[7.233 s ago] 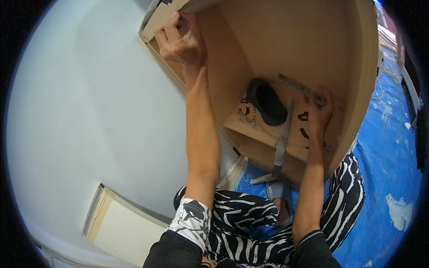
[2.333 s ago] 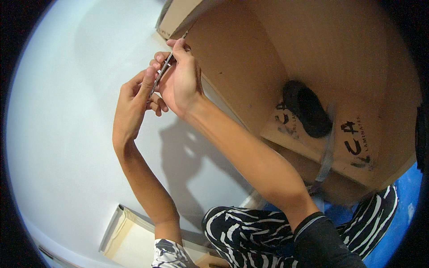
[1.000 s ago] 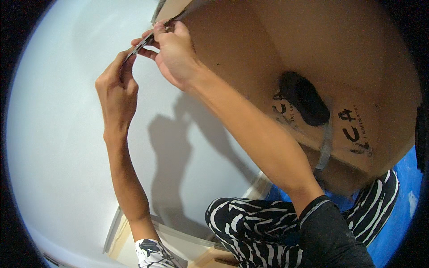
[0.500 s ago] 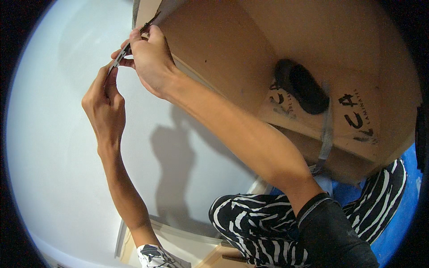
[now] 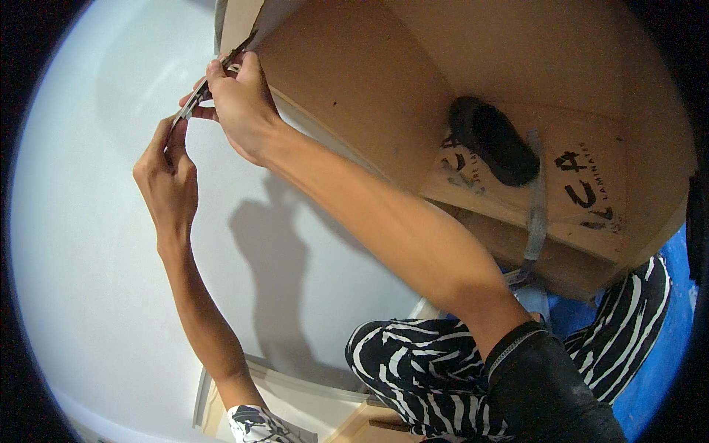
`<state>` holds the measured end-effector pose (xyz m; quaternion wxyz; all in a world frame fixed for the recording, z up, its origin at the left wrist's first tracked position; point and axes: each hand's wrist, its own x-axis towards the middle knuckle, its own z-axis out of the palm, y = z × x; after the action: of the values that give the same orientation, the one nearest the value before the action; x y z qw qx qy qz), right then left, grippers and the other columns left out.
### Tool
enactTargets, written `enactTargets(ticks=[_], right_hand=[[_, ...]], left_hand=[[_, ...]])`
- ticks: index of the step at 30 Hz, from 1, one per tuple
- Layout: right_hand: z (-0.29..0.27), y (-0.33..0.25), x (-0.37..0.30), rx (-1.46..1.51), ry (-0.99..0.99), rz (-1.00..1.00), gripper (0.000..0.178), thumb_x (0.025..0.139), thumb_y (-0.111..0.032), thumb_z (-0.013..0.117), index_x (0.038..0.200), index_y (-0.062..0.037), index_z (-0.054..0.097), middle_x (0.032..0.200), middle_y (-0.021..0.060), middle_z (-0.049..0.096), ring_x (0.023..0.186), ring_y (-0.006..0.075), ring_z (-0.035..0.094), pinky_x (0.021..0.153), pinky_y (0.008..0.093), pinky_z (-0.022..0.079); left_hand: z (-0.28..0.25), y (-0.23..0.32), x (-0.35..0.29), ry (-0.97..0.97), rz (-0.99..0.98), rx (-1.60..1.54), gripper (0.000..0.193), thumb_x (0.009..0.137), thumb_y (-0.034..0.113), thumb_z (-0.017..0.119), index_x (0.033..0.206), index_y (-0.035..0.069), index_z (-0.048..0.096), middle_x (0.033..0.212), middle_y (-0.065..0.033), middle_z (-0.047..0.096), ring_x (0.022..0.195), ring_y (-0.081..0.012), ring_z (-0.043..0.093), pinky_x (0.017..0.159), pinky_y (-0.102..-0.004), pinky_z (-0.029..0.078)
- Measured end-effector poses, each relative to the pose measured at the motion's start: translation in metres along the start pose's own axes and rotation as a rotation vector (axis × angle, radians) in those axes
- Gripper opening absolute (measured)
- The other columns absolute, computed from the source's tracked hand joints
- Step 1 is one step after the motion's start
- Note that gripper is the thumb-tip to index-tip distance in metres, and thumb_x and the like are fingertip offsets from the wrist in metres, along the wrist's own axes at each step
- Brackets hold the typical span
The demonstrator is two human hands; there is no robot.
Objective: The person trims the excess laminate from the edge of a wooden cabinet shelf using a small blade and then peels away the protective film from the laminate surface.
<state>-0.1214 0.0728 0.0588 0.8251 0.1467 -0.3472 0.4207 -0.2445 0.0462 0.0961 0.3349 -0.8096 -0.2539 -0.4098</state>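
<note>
Near the top left, my left hand (image 5: pixel 168 184) pinches the lower end of a slim silver and dark metal tool (image 5: pixel 195 97). Higher up, my right hand (image 5: pixel 247 111) is closed around its middle. The tool slants up to the right, and its thin dark tip reaches the edge of an upright pale panel (image 5: pixel 238 22) beside the large cardboard box (image 5: pixel 362 88). My fingers cover part of the tool, so I cannot tell its exact kind.
A black shoe (image 5: pixel 493 140) lies inside the box, next to a strip of grey tape (image 5: pixel 538 199). A pale wall (image 5: pixel 96 221) rises on the left. My knees in black-and-white striped trousers (image 5: pixel 413 369) are below, over a blue floor covering (image 5: pixel 650 347).
Both hands and the tool have shifted slightly left and down, with both holds kept. Their shadow on the wall has moved left.
</note>
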Motion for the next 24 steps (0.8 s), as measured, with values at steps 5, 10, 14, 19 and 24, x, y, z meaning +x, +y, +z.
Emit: enactTargets(ticks=[5, 10, 14, 19, 24], right_hand=[[0.008, 0.001, -0.002, -0.056, 0.003, -0.025, 0.022, 0.103, -0.016, 0.035, 0.112, 0.0030, 0.030, 0.096, 0.0130, 0.047, 0.080, 0.0232, 0.064, 0.075, 0.0381, 0.060], [0.012, -0.001, -0.005, -0.082, 0.053, -0.011, 0.022, 0.103, -0.015, 0.037, 0.112, 0.0038, 0.032, 0.094, 0.0130, 0.048, 0.078, 0.0231, 0.065, 0.071, 0.0362, 0.061], [0.010, -0.001, -0.007, -0.088, 0.061, -0.027, 0.023, 0.102, -0.016, 0.038, 0.111, 0.0043, 0.033, 0.092, 0.0131, 0.049, 0.077, 0.0227, 0.065, 0.070, 0.0359, 0.061], [0.009, -0.001, -0.012, -0.105, 0.065, -0.076, 0.027, 0.101, -0.019, 0.044, 0.111, 0.0038, 0.034, 0.097, 0.0164, 0.053, 0.069, 0.0220, 0.066, 0.061, 0.0334, 0.059], [0.005, 0.004, -0.008, -0.044, 0.051, -0.048, 0.028, 0.100, -0.019, 0.044, 0.111, 0.0041, 0.034, 0.098, 0.0166, 0.053, 0.072, 0.0222, 0.065, 0.062, 0.0336, 0.061]], left_hand=[[-0.011, 0.008, -0.001, -0.006, -0.033, 0.044, 0.015, 0.096, 0.006, 0.054, 0.103, 0.000, 0.066, 0.064, -0.0028, 0.042, 0.058, -0.0090, 0.034, 0.052, -0.0260, 0.032], [-0.013, 0.008, -0.004, -0.010, -0.032, 0.037, 0.016, 0.097, 0.008, 0.053, 0.104, 0.000, 0.064, 0.066, -0.0021, 0.042, 0.060, -0.0089, 0.035, 0.054, -0.0254, 0.033], [-0.013, 0.015, -0.006, -0.016, -0.024, 0.040, 0.016, 0.097, 0.009, 0.054, 0.105, 0.000, 0.064, 0.067, -0.0012, 0.044, 0.061, -0.0089, 0.035, 0.054, -0.0256, 0.034], [-0.017, 0.017, -0.014, -0.003, -0.054, -0.012, 0.016, 0.096, 0.009, 0.054, 0.106, -0.001, 0.064, 0.067, -0.0007, 0.046, 0.061, -0.0088, 0.036, 0.054, -0.0253, 0.034], [-0.017, 0.016, -0.011, -0.038, -0.042, 0.040, 0.017, 0.097, 0.009, 0.054, 0.107, -0.001, 0.064, 0.068, -0.0007, 0.046, 0.062, -0.0083, 0.035, 0.054, -0.0250, 0.033]])
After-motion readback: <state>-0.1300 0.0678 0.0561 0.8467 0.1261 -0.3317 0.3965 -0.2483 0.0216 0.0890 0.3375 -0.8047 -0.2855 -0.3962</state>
